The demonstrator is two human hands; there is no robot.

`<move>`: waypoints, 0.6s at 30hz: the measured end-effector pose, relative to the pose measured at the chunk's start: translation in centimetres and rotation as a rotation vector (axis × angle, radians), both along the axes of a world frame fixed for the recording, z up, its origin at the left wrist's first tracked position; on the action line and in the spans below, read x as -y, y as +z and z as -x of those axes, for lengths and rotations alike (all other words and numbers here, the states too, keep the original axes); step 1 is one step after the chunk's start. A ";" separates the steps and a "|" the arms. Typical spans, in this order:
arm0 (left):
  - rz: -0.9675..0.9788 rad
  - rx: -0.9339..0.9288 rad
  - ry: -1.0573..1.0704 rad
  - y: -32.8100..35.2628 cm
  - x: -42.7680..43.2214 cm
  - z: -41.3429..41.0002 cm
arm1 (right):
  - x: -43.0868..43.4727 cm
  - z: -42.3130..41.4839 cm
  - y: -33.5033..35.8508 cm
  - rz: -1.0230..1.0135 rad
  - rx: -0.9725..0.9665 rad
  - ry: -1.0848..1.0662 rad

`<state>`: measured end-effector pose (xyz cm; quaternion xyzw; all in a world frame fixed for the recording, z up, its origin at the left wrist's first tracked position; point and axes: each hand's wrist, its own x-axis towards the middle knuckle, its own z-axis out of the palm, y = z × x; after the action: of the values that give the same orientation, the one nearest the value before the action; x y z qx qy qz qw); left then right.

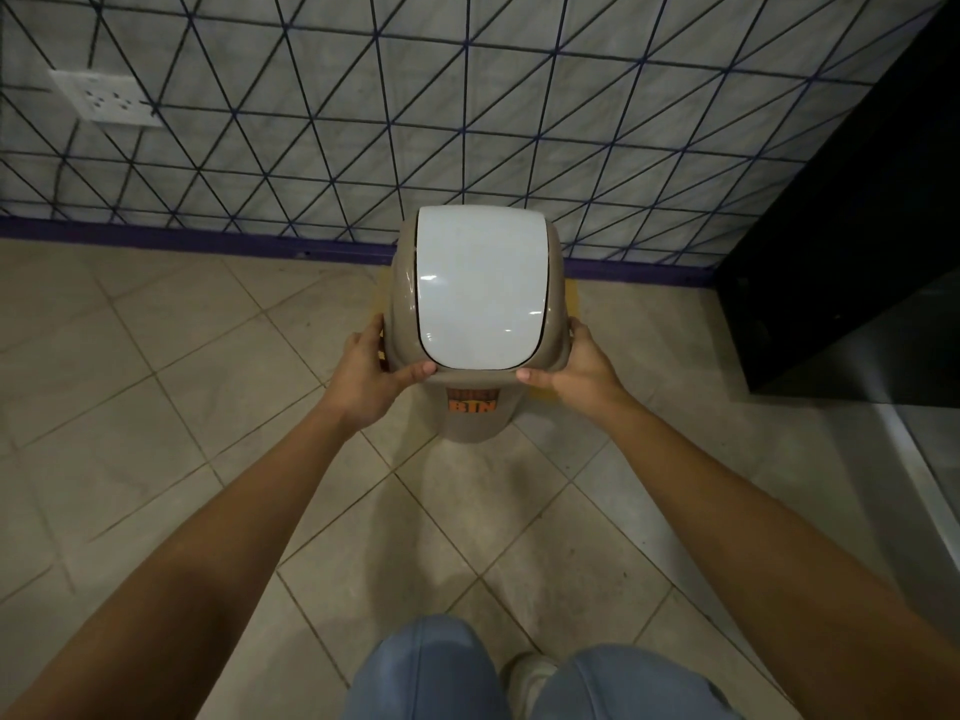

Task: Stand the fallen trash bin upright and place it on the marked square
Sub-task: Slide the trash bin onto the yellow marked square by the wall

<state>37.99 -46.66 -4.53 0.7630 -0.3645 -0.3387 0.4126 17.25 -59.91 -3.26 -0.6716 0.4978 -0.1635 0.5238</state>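
Note:
A beige trash bin (472, 423) with a white swing lid (480, 288) and an orange "BIN" label stands upright near the wall. My left hand (371, 374) grips the left side of its top rim. On the right side my right hand (576, 363) grips the rim the same way. Yellow tape of the marked square (571, 298) shows on the floor just right of the bin, and a strip shows under my right hand. The bin hides most of the square, so I cannot tell whether its base rests on the floor.
A grey wall with a black triangle pattern and a purple baseboard (208, 241) runs behind the bin. A white socket plate (106, 98) sits upper left. A black cabinet (852, 241) stands at the right. Beige floor tiles surround me; my knees are at the bottom.

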 end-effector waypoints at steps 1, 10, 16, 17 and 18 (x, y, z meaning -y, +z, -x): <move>-0.008 0.016 0.005 0.0 0.1 0.0 | 0.1 0.0 0.2 0.020 0.006 0.015; 0.030 0.042 0.047 0.2 1.7 -0.2 | 1.0 -1.0 1.1 0.120 0.037 0.053; 0.061 0.119 -0.017 0.5 2.7 -0.4 | 1.9 -1.3 0.9 0.177 0.049 0.042; 0.057 0.111 -0.027 0.5 2.8 -0.5 | 2.1 -1.3 0.9 0.179 0.045 0.043; 0.056 0.096 -0.031 0.5 3.1 -0.6 | 2.5 -1.4 0.9 0.179 0.039 0.046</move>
<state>38.60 -49.77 -4.04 0.7610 -0.4048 -0.2976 0.4105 18.61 -62.39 -2.36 -0.7238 0.4554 -0.2081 0.4748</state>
